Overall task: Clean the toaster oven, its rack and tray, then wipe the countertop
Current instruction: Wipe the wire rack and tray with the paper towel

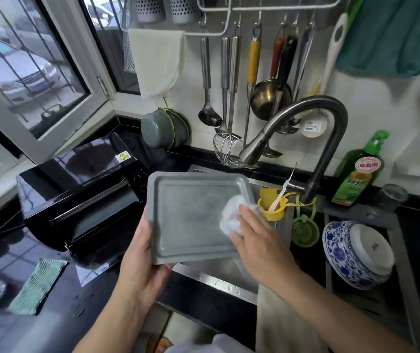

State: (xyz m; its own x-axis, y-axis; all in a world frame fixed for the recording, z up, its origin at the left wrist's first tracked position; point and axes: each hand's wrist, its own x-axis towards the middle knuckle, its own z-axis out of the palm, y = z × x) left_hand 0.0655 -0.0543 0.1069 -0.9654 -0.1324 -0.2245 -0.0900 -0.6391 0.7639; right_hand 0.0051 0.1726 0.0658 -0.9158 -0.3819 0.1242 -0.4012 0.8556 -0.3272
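Tray over sink; toaster oven left, bowl right

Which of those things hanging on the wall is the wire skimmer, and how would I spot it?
Start at the curved faucet over the sink. Just left of its spout hangs a row of long-handled utensils on the tiled wall. The wire skimmer is the lowest of them, beside the solid ladle: its round head is an open spiral of thin steel wire, not a closed bowl.

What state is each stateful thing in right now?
Baking tray: tilted over the sink, being wiped.
Left hand: grips the tray's corner.
Right hand: presses a white wipe on the tray.
Toaster oven: door open.
Faucet: no water visible.
Blue-and-white bowl: upside down.
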